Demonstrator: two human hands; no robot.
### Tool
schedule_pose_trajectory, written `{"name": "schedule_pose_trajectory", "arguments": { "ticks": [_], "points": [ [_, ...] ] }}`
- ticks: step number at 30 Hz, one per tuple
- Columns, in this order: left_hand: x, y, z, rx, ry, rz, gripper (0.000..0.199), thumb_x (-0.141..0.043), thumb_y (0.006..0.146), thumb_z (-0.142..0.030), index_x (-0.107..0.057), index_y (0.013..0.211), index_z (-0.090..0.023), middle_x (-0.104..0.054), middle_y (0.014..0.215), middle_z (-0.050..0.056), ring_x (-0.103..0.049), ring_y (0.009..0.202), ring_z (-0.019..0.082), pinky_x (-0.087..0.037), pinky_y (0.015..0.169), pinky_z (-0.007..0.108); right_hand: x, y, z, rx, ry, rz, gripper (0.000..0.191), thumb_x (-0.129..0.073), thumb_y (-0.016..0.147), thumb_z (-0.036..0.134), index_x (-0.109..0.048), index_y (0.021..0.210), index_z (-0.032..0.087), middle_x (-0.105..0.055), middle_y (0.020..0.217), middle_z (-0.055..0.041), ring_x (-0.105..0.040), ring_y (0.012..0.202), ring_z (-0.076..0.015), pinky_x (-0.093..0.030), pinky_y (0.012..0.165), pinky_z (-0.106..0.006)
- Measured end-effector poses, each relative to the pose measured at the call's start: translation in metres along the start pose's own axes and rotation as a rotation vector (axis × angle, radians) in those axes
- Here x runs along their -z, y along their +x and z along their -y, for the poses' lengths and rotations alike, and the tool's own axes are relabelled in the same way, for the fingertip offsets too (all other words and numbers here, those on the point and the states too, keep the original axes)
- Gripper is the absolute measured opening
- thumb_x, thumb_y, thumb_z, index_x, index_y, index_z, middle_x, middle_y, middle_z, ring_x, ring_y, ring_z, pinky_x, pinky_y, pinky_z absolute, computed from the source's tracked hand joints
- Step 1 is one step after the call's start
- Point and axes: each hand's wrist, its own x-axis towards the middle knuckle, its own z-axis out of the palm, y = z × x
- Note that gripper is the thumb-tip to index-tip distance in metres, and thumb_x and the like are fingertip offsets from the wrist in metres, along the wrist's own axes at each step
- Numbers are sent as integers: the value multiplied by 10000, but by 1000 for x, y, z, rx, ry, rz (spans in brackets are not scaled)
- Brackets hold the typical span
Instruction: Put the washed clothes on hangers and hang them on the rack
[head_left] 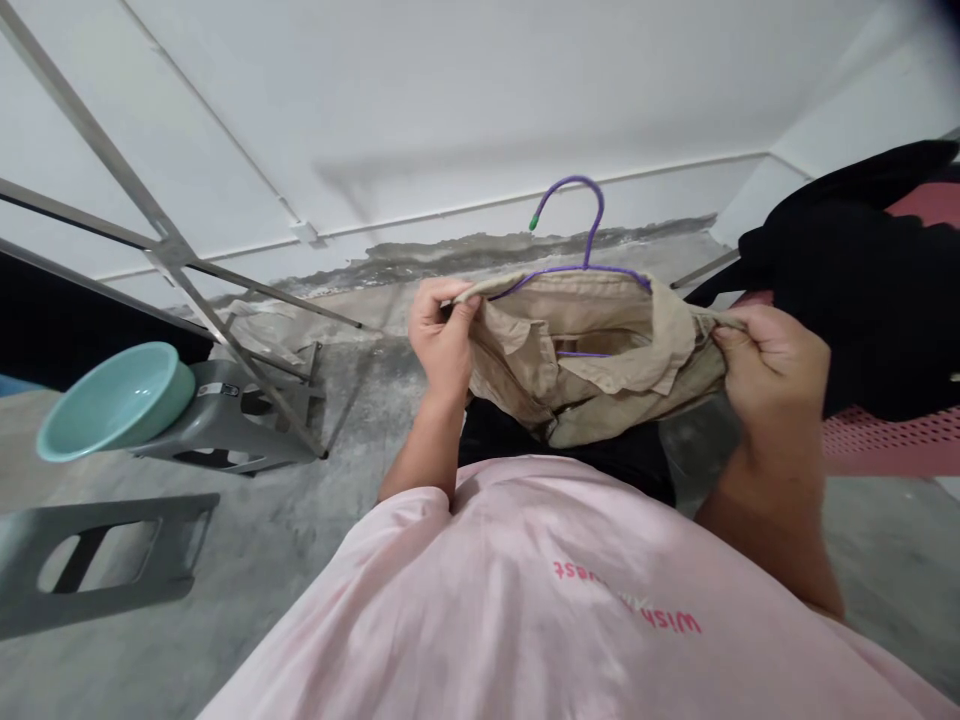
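Note:
A beige collared shirt (607, 395) hangs in front of my body, spread between both hands. Inside its neck sits a purple wire hanger (592, 225), its hook standing up above the collar and tipped in green. My left hand (445, 335) pinches the cloth at one shoulder, thumb on the near side. The opposite shoulder is gripped by my right hand (772, 365), fingers closed on the fabric. Most of the hanger's arms are covered by the shirt, and its lower bar shows through the neck opening.
A metal rack frame (172, 250) stands at the left. Beside it a teal basin (120, 400) rests on a grey plastic stool (232, 420), with another grey stool (105, 565) nearer. Black clothes (862, 290) lie over a pink perforated basket (892, 440) at the right. A white wall (487, 90) rises ahead.

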Motion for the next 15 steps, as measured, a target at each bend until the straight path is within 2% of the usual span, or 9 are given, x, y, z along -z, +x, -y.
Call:
{"name": "schedule_pose_trajectory", "arguments": {
  "ticks": [1,3,7,10,12,15],
  "points": [
    [-1,0,-1,19,-36,-35,312,-694,871,-533,-649,853,-224,-615,861,6,-612,845,159,-486,810,291,-1,0,2,18,-7,-7,192,-566,836,280,-719,840,164,-657,763,-35,-590,709,-158,-431,663,-262],
    [-3,-2,-5,26,-40,-32,333,-680,875,-557,-629,859,-228,-602,865,10,-607,854,162,-491,815,295,-3,1,4,45,-9,-39,191,-565,841,272,-723,843,165,-669,777,-40,-604,723,-162,-443,677,-265],
    [-6,-14,-20,-4,100,118,340,-627,903,-574,-631,905,-234,-616,969,49,-608,992,211,-487,925,372,-4,1,5,66,14,-195,166,-586,818,226,-724,842,137,-662,773,-52,-598,729,-158,-444,701,-267],
    [-11,-24,-27,55,155,239,356,-573,932,-580,-640,917,-231,-628,1012,70,-608,1035,227,-483,947,399,-4,1,2,54,15,-301,168,-590,796,247,-708,816,128,-628,744,-48,-571,719,-159,-426,691,-277],
    [-17,-30,-29,134,67,338,361,-548,947,-575,-655,942,-230,-642,1016,73,-618,1019,221,-495,921,382,-5,1,1,40,19,-333,174,-587,796,257,-695,810,123,-612,737,-48,-559,720,-158,-418,694,-280],
    [-30,-38,-32,293,-200,512,377,-529,962,-566,-668,1076,-235,-665,1065,77,-639,1013,213,-504,920,365,-12,-1,6,7,2,-314,193,-576,811,273,-696,834,124,-623,755,-53,-556,727,-163,-420,708,-287]
  ]
}}
